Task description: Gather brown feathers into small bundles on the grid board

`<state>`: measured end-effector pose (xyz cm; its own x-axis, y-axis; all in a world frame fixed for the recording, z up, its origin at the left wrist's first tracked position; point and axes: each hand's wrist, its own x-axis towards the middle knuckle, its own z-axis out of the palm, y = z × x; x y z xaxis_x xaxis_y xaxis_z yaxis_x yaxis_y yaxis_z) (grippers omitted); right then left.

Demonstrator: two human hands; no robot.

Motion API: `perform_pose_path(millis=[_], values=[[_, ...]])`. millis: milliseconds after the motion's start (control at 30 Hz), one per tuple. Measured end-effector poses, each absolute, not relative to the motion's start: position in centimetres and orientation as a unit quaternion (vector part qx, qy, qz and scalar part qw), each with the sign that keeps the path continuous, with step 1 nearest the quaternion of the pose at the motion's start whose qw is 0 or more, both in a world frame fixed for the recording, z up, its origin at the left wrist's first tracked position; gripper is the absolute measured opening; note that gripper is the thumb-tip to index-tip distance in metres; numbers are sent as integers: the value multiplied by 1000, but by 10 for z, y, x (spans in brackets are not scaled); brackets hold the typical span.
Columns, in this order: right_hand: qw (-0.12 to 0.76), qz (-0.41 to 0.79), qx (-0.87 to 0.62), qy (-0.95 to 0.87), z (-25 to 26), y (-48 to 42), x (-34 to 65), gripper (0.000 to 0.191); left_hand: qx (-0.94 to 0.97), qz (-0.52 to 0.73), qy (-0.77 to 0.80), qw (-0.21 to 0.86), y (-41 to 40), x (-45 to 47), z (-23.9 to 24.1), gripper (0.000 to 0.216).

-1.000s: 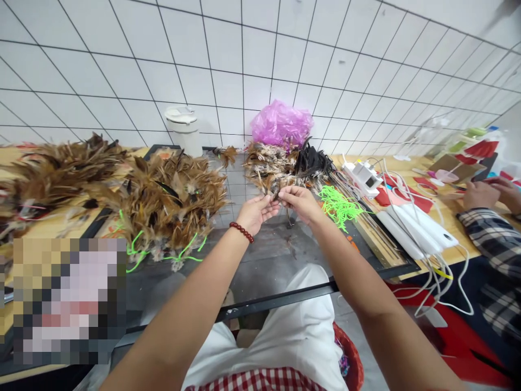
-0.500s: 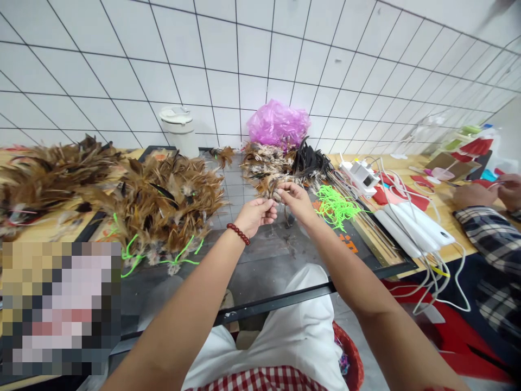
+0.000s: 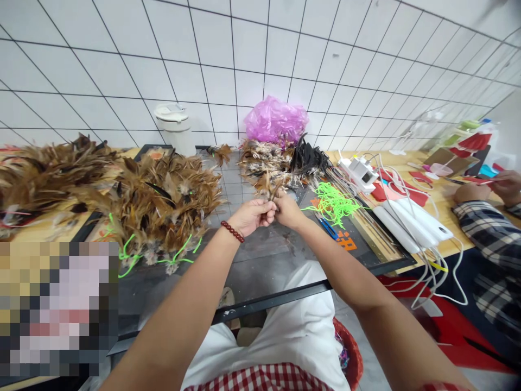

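Note:
My left hand [image 3: 255, 215], with a dark red bead bracelet [image 3: 233, 232] at its wrist, is closed on a small bunch of brown feathers [image 3: 268, 187] that points up and away from me. Right against it, my right hand [image 3: 288, 210] has its fingers bent around the same feathers; its fingertips are partly hidden. Just beyond lies a heap of pale and brown feathers [image 3: 260, 157]. To the right are a tangle of bright green cords [image 3: 334, 202] and blue-handled snips [image 3: 329, 228].
Large brown feather piles [image 3: 166, 195] cover the left side. Behind stand a white lidded cup [image 3: 177, 130] and a pink plastic bag [image 3: 277, 120]. A white power strip [image 3: 423, 225] with cables lies at right, near another person's plaid sleeve [image 3: 488, 228]. A red basket [image 3: 355, 353] is below.
My right hand has swung down and left beside my left hand, its fingers now more curled. The snips have come into sight by the green cords. The held feathers stand more upright.

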<state>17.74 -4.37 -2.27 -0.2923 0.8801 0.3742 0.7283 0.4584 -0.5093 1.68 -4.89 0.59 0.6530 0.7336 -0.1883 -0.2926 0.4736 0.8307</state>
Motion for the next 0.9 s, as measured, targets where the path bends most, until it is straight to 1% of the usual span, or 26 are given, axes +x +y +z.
perform_pose_path(millis=[33,67,133,200,233,300,333,400,467,567,633,700,767,833,900], values=[[323,130,-512,-785,-22,-43,178,13,408,310,269,816,-50,17,7,21],[352,144,-524,-762,-21,-41,180,12,402,320,266,815,-50,17,7,21],[443,199,-546,-682,-18,-37,184,13,371,378,263,807,-48,17,9,21],[524,291,-542,-589,-14,-34,188,20,335,451,266,783,-45,16,9,21],[548,342,-529,-550,-13,-33,189,25,324,480,274,768,-43,15,9,20],[569,421,-501,-499,-10,-33,189,34,314,519,302,736,-41,16,7,17],[570,439,-493,-490,-9,-34,188,37,316,526,321,722,-41,17,6,16],[557,435,-493,-508,-8,-37,186,40,325,523,361,701,-42,21,6,14],[514,386,-513,-569,-5,-41,183,40,331,525,389,681,-44,25,7,14],[411,244,-539,-694,0,-48,182,41,335,575,393,634,-45,27,10,13],[339,190,-532,-752,4,-52,182,38,352,592,369,624,-45,26,12,13],[287,214,-517,-778,7,-55,182,35,385,572,334,643,-45,24,14,14],[260,271,-501,-780,9,-57,183,35,412,541,312,663,-45,23,14,15],[261,316,-485,-772,10,-58,183,36,414,531,311,671,-45,23,12,15],[296,350,-469,-755,10,-57,183,34,393,542,317,672,-44,24,10,14]])
